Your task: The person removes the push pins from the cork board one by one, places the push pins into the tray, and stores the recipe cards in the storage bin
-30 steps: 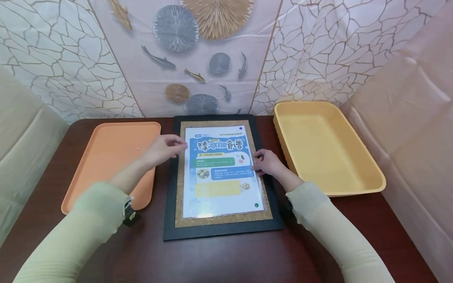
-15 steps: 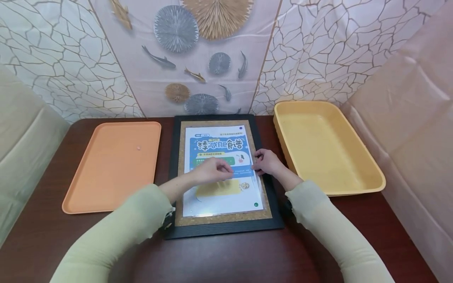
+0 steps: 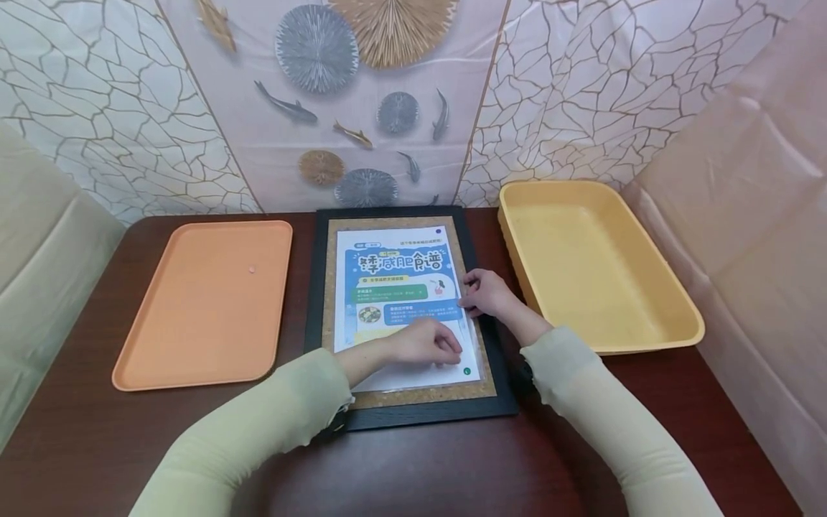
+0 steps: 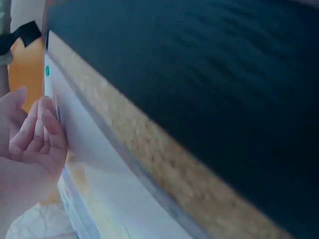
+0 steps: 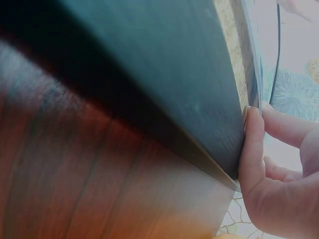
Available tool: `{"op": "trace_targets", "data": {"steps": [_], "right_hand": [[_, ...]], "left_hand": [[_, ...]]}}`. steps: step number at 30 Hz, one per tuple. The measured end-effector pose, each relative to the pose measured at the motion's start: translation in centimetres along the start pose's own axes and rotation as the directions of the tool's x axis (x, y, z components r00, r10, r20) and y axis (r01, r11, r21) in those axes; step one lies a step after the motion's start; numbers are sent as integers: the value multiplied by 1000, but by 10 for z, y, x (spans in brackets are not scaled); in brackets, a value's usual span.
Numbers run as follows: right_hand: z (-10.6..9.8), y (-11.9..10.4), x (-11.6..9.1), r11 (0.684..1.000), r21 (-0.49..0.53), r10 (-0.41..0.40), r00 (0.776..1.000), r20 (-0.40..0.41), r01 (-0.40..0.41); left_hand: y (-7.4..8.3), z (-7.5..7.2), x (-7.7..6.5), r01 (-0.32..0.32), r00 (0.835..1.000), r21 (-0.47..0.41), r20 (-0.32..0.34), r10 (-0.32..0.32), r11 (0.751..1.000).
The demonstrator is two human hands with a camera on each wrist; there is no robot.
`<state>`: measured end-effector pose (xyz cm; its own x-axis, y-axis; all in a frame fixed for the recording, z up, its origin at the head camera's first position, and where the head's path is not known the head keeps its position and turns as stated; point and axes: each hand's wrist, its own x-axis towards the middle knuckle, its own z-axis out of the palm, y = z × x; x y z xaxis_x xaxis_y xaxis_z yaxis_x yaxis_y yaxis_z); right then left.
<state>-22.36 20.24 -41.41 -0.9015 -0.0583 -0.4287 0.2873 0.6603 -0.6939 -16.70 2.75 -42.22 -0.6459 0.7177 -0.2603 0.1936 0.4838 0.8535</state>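
Note:
A laminated sheet (image 3: 394,287) printed in blue, green and yellow lies on a cork board (image 3: 329,287) with a black frame (image 3: 426,415). My left hand (image 3: 423,342) is over the sheet's lower part, fingers loosely bent, close to a green pin (image 3: 467,371) at the lower right corner. In the left wrist view that hand (image 4: 37,144) shows nothing between its fingers. At the sheet's right edge my right hand (image 3: 489,293) has its fingertips on the margin. The right wrist view shows its fingers (image 5: 252,144) at the sheet's edge, apparently pinching it. A purple pin (image 3: 438,231) sits at the upper right corner.
To the left lies an orange tray (image 3: 194,337) with a tiny pale object (image 3: 251,270) on it. A deep yellow tray (image 3: 694,334) stands at the right. The dark wooden table (image 3: 439,474) ends at a patterned cloth backdrop (image 3: 368,108).
My left hand has moved from the sheet's upper left side, across its middle, down toward the lower right corner. The right hand has stayed at the right edge.

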Motion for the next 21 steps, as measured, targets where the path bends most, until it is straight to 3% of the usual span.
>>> {"op": "trace_targets", "data": {"steps": [4, 9, 16, 21], "right_hand": [[-1, 0, 0, 1000, -4, -5, 1000, -3, 5], [0, 1, 0, 1000, 8, -5, 1000, 0, 5], [1, 1, 2, 1000, 19, -7, 1000, -1, 7], [1, 2, 4, 1000, 26, -1, 1000, 1, 1]], "left_hand": [[2, 8, 3, -42, 999, 25, 15, 41, 999], [6, 17, 5, -47, 998, 69, 49, 44, 997], [8, 22, 7, -68, 998, 168, -6, 70, 983], [11, 24, 10, -19, 999, 226, -44, 29, 974]]}}
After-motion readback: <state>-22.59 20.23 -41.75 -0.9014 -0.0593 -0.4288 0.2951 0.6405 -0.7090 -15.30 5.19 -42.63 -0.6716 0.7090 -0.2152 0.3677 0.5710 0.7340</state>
